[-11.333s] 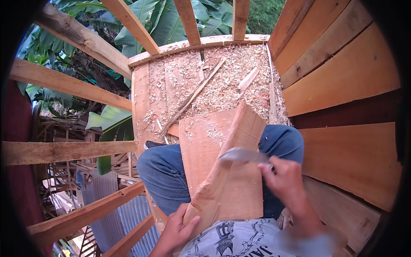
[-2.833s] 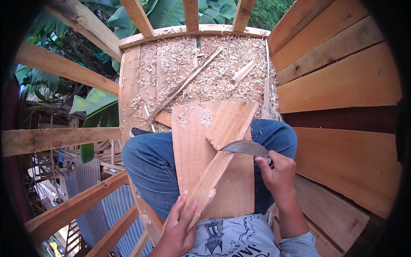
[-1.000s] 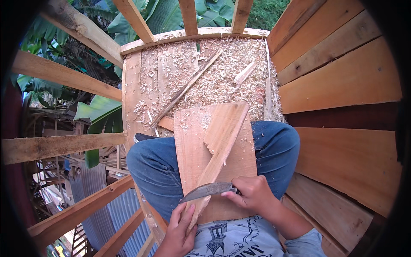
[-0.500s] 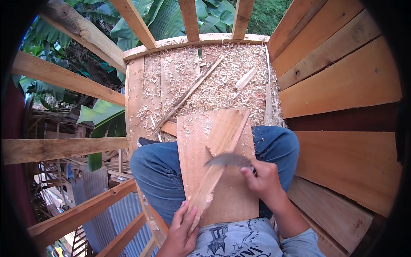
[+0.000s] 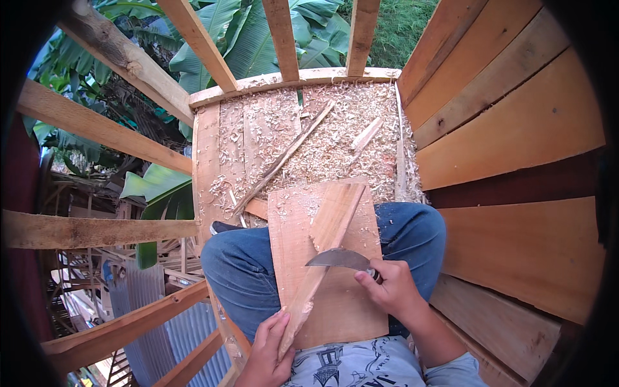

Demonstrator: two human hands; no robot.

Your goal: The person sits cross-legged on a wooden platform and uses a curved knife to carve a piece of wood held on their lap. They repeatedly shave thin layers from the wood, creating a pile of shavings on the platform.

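Note:
A long wooden piece (image 5: pixel 333 213), wide at its far end and narrow toward me, lies slanted over a flat board (image 5: pixel 351 303) on my lap. My left hand (image 5: pixel 274 345) is closed around its narrow near end, where the edge looks roughly cut. In my right hand (image 5: pixel 391 288) is a knife (image 5: pixel 340 258) with a curved, dark grey blade. The blade lies across the narrow part of the wooden piece, just nearer than the step where it widens. My fingers hide most of the knife's handle.
Wood shavings (image 5: pixel 322 155) cover the plank floor ahead, with a thin stick (image 5: pixel 287 155) and a short offcut (image 5: pixel 367 134) among them. Plank walls (image 5: pixel 516 129) stand close on the right. Spaced wooden rails (image 5: pixel 103 232) run along the left, with banana leaves (image 5: pixel 235 48) beyond.
The knife and the wooden piece sit slightly lower in the picture, as does the whole scene. The blade has shifted a little toward the left. Both hands keep their hold.

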